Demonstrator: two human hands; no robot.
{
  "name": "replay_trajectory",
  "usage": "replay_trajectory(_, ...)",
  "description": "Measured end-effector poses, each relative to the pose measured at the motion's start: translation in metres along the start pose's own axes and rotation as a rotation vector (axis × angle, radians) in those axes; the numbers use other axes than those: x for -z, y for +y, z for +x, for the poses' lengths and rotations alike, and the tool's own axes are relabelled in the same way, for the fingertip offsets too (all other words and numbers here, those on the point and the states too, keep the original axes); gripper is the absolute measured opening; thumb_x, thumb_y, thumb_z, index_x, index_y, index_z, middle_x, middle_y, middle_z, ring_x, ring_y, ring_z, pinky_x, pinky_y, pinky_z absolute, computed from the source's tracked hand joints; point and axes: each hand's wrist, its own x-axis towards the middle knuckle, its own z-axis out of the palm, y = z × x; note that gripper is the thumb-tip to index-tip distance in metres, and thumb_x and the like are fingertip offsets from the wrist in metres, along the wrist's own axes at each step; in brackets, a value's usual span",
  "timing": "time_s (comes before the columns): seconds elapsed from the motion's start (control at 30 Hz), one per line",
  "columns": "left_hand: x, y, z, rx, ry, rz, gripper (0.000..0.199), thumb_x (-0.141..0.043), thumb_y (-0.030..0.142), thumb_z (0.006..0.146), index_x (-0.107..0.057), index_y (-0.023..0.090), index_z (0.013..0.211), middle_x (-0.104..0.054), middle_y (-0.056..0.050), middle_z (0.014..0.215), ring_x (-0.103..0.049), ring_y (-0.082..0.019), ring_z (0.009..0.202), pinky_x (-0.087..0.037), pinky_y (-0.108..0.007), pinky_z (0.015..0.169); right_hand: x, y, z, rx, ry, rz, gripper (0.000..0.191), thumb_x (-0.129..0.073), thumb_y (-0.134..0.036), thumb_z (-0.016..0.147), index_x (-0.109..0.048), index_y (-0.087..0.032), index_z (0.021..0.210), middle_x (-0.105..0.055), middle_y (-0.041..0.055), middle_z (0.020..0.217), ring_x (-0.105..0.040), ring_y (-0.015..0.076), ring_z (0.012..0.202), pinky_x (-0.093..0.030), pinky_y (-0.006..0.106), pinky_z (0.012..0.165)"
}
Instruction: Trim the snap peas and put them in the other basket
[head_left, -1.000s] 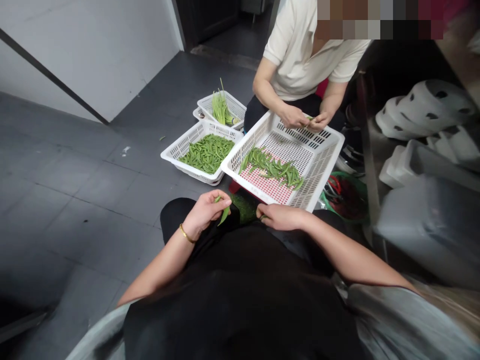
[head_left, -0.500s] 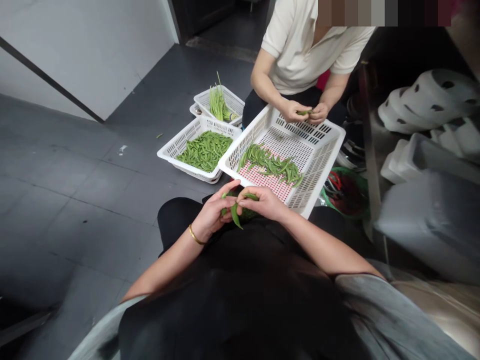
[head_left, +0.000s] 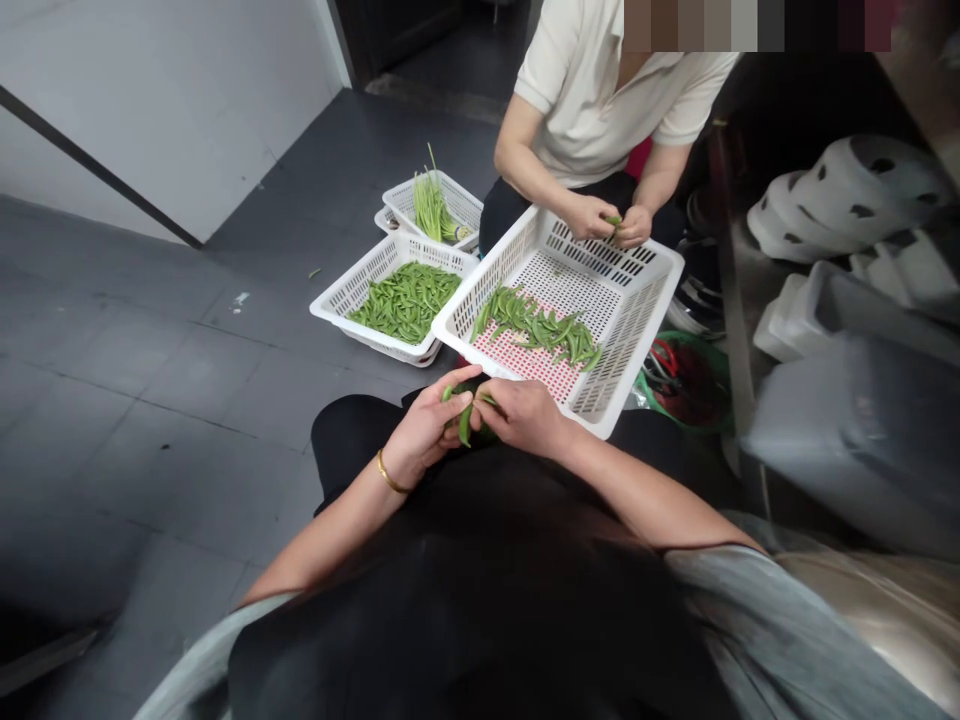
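Note:
Just beyond my lap, my left hand point(head_left: 424, 425) is closed on green pea pods point(head_left: 465, 427), one of which hangs below the fingertips. My right hand point(head_left: 531, 415) meets it there, its fingers pinched on a pea pod point(head_left: 487, 399) at the tips. In front of both hands stands a large white perforated basket point(head_left: 645, 345), its near rim close to my fingers. A loose row of pea pods point(head_left: 536, 328) lies across its red-and-white bottom. To its left, a smaller white basket point(head_left: 330, 302) holds a heap of pea pods point(head_left: 409, 302).
Opposite me a person in a cream shirt point(head_left: 566, 95) holds a green piece in both hands over the large basket. Behind sits a basket with green stalks point(head_left: 431, 208). White containers point(head_left: 847, 200) and a grey bin point(head_left: 847, 430) stand at right, near a green bag point(head_left: 701, 380).
My right hand has turned inward, and its pod now shows less. The pod hanging from my left hand sits slightly higher. The other person's hands have shifted on their piece.

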Motion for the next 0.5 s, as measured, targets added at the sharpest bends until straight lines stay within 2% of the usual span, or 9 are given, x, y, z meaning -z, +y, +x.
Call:
replay_trajectory(0.07,0.005,-0.003,0.002,-0.063,0.111,0.004,0.058,-0.068,0.031,0.076,-0.046,0.012,0.126,-0.061,0.001,0.058,-0.031,-0.002,0.033,-0.019,-0.015,0.034,0.005,0.001,-0.004,0.009,0.095,-0.056,0.016,-0.049,-0.022,0.087,-0.056,-0.017,0.073,-0.060,-0.0001,0.062,-0.050,0.0088,0.051,-0.035,0.021,0.053)
replay_trajectory(0.13,0.011,-0.004,0.001,-0.219,0.222,0.085,0.054,-0.066,0.032,0.078,-0.046,0.015,0.125,-0.063,0.000,0.062,-0.034,-0.003,0.035,-0.023,-0.015,0.034,0.019,0.006,-0.008,-0.043,0.163,-0.029,0.013,-0.051,-0.021,0.086,-0.057,-0.017,0.075,-0.056,-0.0020,0.058,-0.047,0.0076,0.047,-0.034,0.020,0.050)
replay_trajectory(0.2,0.016,-0.003,-0.002,-0.399,0.295,0.220,0.052,-0.062,0.033,0.082,-0.044,0.017,0.127,-0.064,-0.001,0.067,-0.039,-0.005,0.039,-0.029,-0.016,0.036,0.038,0.012,-0.011,-0.112,0.160,0.003,0.011,-0.054,-0.022,0.085,-0.057,-0.017,0.075,-0.052,-0.0039,0.055,-0.042,0.0066,0.044,-0.033,0.019,0.047)
replay_trajectory(0.27,0.018,-0.001,-0.006,-0.531,0.324,0.370,0.049,-0.058,0.033,0.085,-0.043,0.018,0.129,-0.064,-0.001,0.072,-0.044,-0.006,0.044,-0.036,-0.018,0.042,0.052,0.015,-0.013,-0.160,0.086,0.025,0.010,-0.056,-0.025,0.085,-0.058,-0.017,0.079,-0.050,-0.0045,0.055,-0.041,0.0067,0.044,-0.033,0.019,0.048)
replay_trajectory(0.33,0.015,0.000,-0.011,-0.603,0.325,0.504,0.047,-0.055,0.032,0.088,-0.043,0.018,0.131,-0.064,-0.002,0.074,-0.046,-0.006,0.047,-0.041,-0.019,0.047,0.054,0.012,-0.012,-0.184,-0.004,0.061,0.017,-0.059,-0.031,0.085,-0.060,-0.016,0.091,-0.051,-0.0046,0.057,-0.041,0.0072,0.045,-0.033,0.019,0.048)
replay_trajectory(0.4,0.012,0.000,-0.013,-0.633,0.304,0.594,0.045,-0.052,0.030,0.089,-0.044,0.018,0.131,-0.064,-0.001,0.076,-0.047,-0.006,0.048,-0.043,-0.019,0.051,0.044,0.006,-0.009,-0.170,-0.115,0.090,0.028,-0.061,-0.037,0.084,-0.059,-0.017,0.103,-0.053,-0.0047,0.060,-0.043,0.0076,0.046,-0.032,0.020,0.049)
replay_trajectory(0.43,0.011,0.000,-0.014,-0.639,0.292,0.622,0.045,-0.052,0.030,0.089,-0.044,0.018,0.131,-0.064,-0.001,0.076,-0.047,-0.006,0.048,-0.044,-0.020,0.053,0.036,0.003,-0.006,-0.138,-0.183,0.091,0.027,-0.060,-0.037,0.084,-0.060,-0.018,0.103,-0.054,-0.0043,0.061,-0.044,0.0079,0.047,-0.032,0.020,0.050)
replay_trajectory(0.5,0.011,0.001,-0.015,-0.651,0.281,0.650,0.045,-0.052,0.029,0.089,-0.043,0.018,0.133,-0.064,-0.001,0.078,-0.048,-0.007,0.049,-0.045,-0.020,0.055,0.020,-0.001,-0.001,-0.053,-0.296,0.086,0.015,-0.056,-0.032,0.087,-0.062,-0.019,0.089,-0.057,-0.0028,0.063,-0.048,0.0086,0.052,-0.032,0.020,0.053)
